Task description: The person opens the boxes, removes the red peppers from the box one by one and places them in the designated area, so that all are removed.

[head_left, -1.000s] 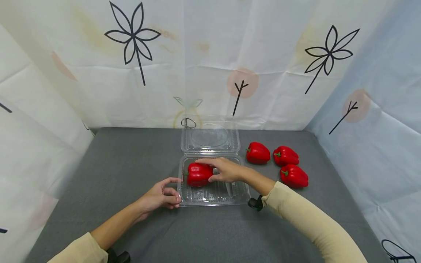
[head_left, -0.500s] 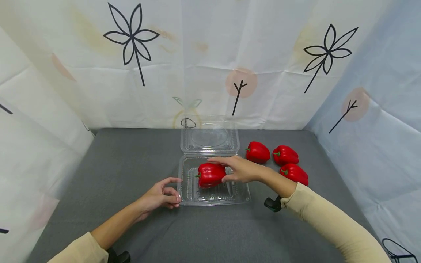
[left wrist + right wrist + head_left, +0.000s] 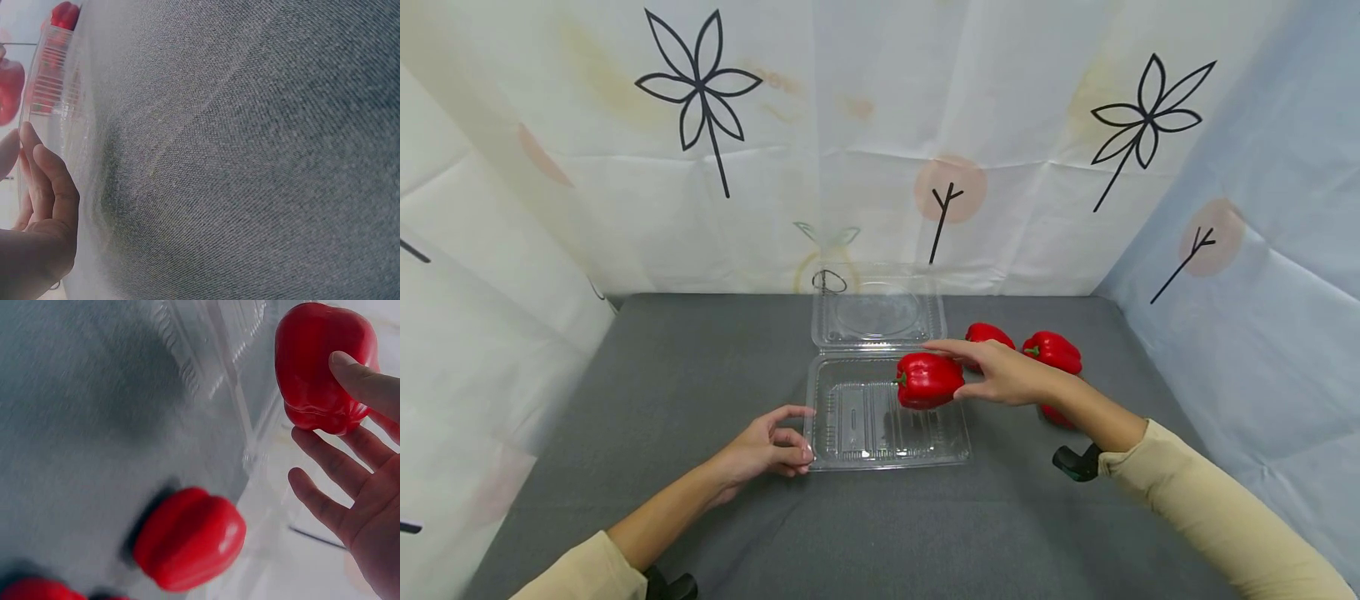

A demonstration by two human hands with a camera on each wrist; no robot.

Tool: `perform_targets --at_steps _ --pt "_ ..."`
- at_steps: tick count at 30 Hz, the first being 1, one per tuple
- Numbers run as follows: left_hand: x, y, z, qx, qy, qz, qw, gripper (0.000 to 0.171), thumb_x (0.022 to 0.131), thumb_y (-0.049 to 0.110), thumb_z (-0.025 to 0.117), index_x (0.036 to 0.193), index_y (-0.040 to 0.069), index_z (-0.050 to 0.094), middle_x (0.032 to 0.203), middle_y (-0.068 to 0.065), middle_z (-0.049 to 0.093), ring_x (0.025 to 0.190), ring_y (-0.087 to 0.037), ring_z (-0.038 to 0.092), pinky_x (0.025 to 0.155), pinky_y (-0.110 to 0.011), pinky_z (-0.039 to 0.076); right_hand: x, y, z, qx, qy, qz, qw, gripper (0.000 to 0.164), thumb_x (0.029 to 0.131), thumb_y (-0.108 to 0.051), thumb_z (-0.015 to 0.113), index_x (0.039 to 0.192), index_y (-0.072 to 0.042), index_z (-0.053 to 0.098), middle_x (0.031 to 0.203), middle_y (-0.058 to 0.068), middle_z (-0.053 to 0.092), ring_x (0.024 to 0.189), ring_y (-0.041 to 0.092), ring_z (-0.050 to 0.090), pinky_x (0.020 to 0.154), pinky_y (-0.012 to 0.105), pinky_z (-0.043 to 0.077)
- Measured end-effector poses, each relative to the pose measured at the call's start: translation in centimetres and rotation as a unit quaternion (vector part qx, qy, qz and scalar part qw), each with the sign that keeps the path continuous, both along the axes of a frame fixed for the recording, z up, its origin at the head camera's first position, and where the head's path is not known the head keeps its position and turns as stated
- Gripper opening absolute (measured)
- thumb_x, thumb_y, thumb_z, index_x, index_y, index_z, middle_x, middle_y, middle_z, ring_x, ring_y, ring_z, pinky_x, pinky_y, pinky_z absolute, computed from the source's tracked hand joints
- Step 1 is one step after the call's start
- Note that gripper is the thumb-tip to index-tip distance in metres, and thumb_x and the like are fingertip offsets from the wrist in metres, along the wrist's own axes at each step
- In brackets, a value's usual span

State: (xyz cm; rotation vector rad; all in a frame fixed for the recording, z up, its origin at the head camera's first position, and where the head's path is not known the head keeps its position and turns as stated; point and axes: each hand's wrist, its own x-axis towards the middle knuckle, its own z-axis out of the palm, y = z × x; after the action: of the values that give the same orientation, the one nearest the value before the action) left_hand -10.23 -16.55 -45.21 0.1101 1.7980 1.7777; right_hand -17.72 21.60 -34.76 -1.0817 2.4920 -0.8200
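In the head view, my right hand (image 3: 1003, 372) holds a red bell pepper (image 3: 928, 382) above the right part of a clear plastic clamshell container (image 3: 853, 429). The right wrist view shows the thumb on the side of this pepper (image 3: 319, 359) and other fingers at its far end. At the container's left edge, my left hand (image 3: 767, 450) pinches the rim between thumb and fingers. Up close in the left wrist view, the left hand's fingers (image 3: 56, 178) lie along the clear wall. The container's lid (image 3: 880, 310) stands open behind the base.
To the right of the container lie more red bell peppers: one pepper (image 3: 988, 333) partly behind my right hand, another pepper (image 3: 1054, 352), and a third pepper (image 3: 1057, 415) mostly hidden by my forearm. Grey cloth (image 3: 700, 367) covers the table; patterned white fabric (image 3: 865, 125) hangs behind.
My right hand has carried the bell pepper from the container's left side up and to the right. My left hand has kept its place at the rim.
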Motion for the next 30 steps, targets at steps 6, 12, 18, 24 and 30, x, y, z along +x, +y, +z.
perform_targets --at_steps 6,12,18,24,30 --pt "0.1 0.0 0.0 -0.002 0.001 0.0 1.0 0.074 0.087 0.005 0.075 0.147 -0.001 0.032 0.086 -0.003 0.067 0.076 -0.018 0.069 0.069 -0.03 0.055 0.3 2.1 0.6 0.006 -0.001 -0.028 1.0 0.078 0.083 -0.006 0.079 0.15 -0.015 0.042 0.14 0.011 0.058 0.125 0.03 0.056 0.094 0.053 0.051" --pt "0.0 0.1 0.2 -0.009 0.0 0.001 1.0 0.072 0.088 0.004 0.073 0.147 0.0 0.033 0.086 -0.003 0.067 0.076 -0.018 0.07 0.069 -0.031 0.055 0.5 4.4 1.3 -0.006 0.012 -0.054 0.998 0.079 0.082 -0.004 0.08 0.15 -0.015 0.043 0.14 0.012 0.057 0.121 0.031 0.059 0.087 0.043 0.056" --pt "0.0 0.1 0.2 -0.011 0.001 0.002 0.9999 0.072 0.088 0.004 0.074 0.147 0.0 0.033 0.086 -0.003 0.067 0.075 -0.018 0.07 0.069 -0.03 0.055 0.6 6.5 1.2 -0.007 0.027 -0.067 0.997 0.076 0.083 -0.004 0.079 0.149 -0.009 0.043 0.142 0.015 0.054 0.121 0.036 0.059 0.087 0.044 0.056" --pt "0.0 0.1 0.3 -0.015 0.003 0.002 0.9999 0.072 0.088 0.004 0.074 0.147 0.0 0.033 0.087 -0.004 0.067 0.075 -0.018 0.069 0.069 -0.031 0.055 0.9 8.1 0.0 -0.008 0.021 -0.084 0.996 0.073 0.084 -0.005 0.079 0.148 -0.005 0.042 0.141 0.022 0.053 0.122 0.041 0.057 0.089 0.053 0.053" --pt "0.0 0.2 0.4 -0.017 0.002 0.002 0.9999 0.071 0.088 0.004 0.073 0.146 0.0 0.033 0.086 -0.004 0.067 0.075 -0.018 0.069 0.069 -0.031 0.055 1.0 9.4 -1.6 -0.017 0.002 -0.097 0.995 0.073 0.083 -0.006 0.079 0.147 -0.004 0.043 0.139 0.022 0.053 0.122 0.043 0.056 0.086 0.053 0.054"
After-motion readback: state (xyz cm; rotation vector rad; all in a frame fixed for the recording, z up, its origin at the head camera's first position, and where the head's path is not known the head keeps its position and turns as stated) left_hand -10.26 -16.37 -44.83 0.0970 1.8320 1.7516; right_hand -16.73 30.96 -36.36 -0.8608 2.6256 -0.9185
